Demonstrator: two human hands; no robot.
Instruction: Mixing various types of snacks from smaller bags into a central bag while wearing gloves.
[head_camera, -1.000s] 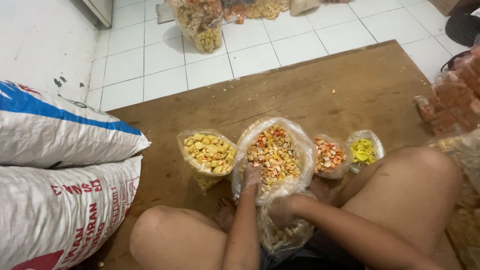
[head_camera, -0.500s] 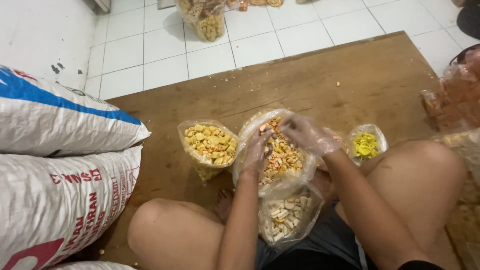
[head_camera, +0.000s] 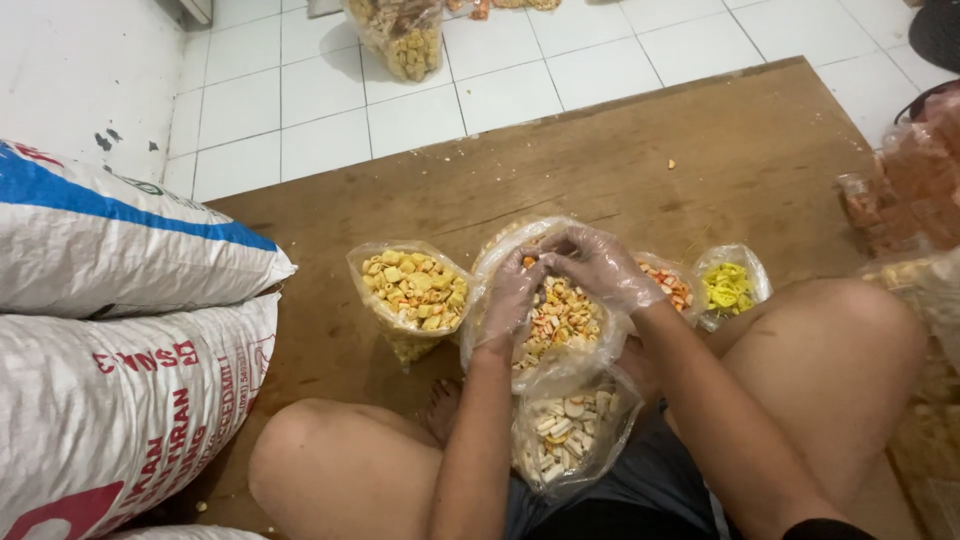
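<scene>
I sit cross-legged on a wooden board (head_camera: 620, 160). Both hands wear thin clear plastic gloves. My left hand (head_camera: 512, 292) and my right hand (head_camera: 600, 265) meet over an open clear bag of orange and white crackers (head_camera: 560, 320), their fingertips pinched together on small pieces at the bag's mouth. A bag of pale round and stick crackers (head_camera: 572, 430) rests in my lap below it. To the left stands a bag of yellow crackers (head_camera: 412, 292). To the right sit a bag of orange pieces (head_camera: 676, 285) and a small bag of bright yellow curls (head_camera: 728, 287).
Two large white woven sacks (head_camera: 110, 330) lie stacked at my left. A tall clear bag of mixed crackers (head_camera: 398, 32) stands on the white tiled floor beyond the board. Packed reddish snack bags (head_camera: 910, 190) pile up at the right edge.
My right hand rose from my lap up to the mouth of the middle bag and joined my left hand there. The lap bag of pale crackers came into view.
</scene>
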